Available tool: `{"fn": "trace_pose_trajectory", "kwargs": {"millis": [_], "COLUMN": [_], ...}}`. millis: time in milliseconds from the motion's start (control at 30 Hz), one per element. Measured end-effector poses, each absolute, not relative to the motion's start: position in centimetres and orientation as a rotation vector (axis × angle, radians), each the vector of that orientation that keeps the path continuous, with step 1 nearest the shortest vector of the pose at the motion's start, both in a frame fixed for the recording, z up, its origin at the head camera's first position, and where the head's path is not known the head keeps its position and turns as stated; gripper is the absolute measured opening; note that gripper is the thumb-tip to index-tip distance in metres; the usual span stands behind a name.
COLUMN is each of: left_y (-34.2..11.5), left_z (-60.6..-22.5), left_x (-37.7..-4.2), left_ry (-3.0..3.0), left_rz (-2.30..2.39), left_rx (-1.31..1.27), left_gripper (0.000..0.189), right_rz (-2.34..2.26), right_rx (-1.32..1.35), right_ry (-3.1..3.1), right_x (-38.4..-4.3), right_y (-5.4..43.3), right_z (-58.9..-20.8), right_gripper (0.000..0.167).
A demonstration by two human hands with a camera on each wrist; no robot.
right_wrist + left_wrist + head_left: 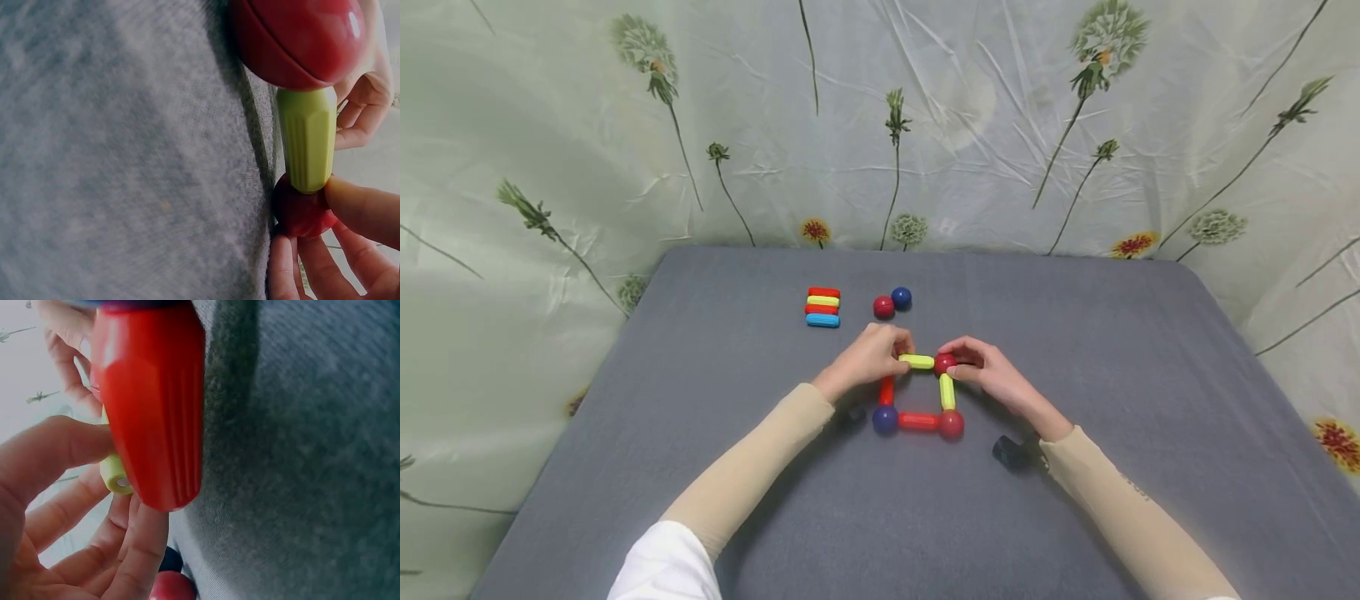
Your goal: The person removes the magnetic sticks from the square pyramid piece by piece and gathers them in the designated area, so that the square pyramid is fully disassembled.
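Note:
My left hand (874, 352) pinches the free end of a yellow-green rod (917, 361) between thumb and fingers. That rod's other end meets a red ball (945, 364), which my right hand (992, 377) grips with thumb and fingertips. From this ball a second yellow-green rod (307, 139) runs to the near red ball (300, 40). A red rod (918, 422) links that ball to a dark blue ball (885, 419). Another red rod (150, 412) extends from the blue ball towards my left hand. In the left wrist view, the held rod's end shows a small silvery disc.
Behind the hands, a loose red ball (883, 307) and a blue ball (902, 297) sit side by side. Left of them several red, yellow-green and blue rods (823, 320) lie in a stack of rows. All rest on a grey cloth-covered table (737, 333) before a floral curtain (850, 125).

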State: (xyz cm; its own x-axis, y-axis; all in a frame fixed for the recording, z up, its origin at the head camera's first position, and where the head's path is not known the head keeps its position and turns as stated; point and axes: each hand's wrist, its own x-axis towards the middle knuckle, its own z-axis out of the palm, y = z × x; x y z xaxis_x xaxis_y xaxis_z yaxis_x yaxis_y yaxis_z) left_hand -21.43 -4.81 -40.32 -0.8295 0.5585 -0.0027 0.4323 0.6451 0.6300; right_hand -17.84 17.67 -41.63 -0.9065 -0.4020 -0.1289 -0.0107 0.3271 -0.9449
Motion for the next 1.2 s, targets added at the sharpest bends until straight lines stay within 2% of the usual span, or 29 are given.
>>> {"fn": "trace_pose_trajectory", "kwargs": {"millis": [267,467,733,1200], "left_y": [-6.6,-11.3,-16.5,-16.0], "left_z": [-40.1,-40.3,-40.5,-39.9], "left_x": [-21.5,-22.1,-22.4,-22.9], "left_ry": [2.714,2.693,2.881,2.981], "left_rz": [0.997,1.196,1.102,1.005], "left_rx": [0.784,0.701,0.472,0.428], "left_gripper": [0.008,0.012,0.01,0.016], "right_rz": [-1.576,-1.568,-1.571,-1.576], "right_rx": [-0.375,-0.372,-0.37,-0.357], "right_ry": [2.265,2.267,2.268,2.272], "right_x": [-17.8,-17.9,-18.0,-18.0], "right_y": [17.7,17.8,17.9,17.9], "right_z": [-41.6,-41.5,-41.7,-41.9], "right_gripper": [0.032,0.033,0.032,0.033]}}
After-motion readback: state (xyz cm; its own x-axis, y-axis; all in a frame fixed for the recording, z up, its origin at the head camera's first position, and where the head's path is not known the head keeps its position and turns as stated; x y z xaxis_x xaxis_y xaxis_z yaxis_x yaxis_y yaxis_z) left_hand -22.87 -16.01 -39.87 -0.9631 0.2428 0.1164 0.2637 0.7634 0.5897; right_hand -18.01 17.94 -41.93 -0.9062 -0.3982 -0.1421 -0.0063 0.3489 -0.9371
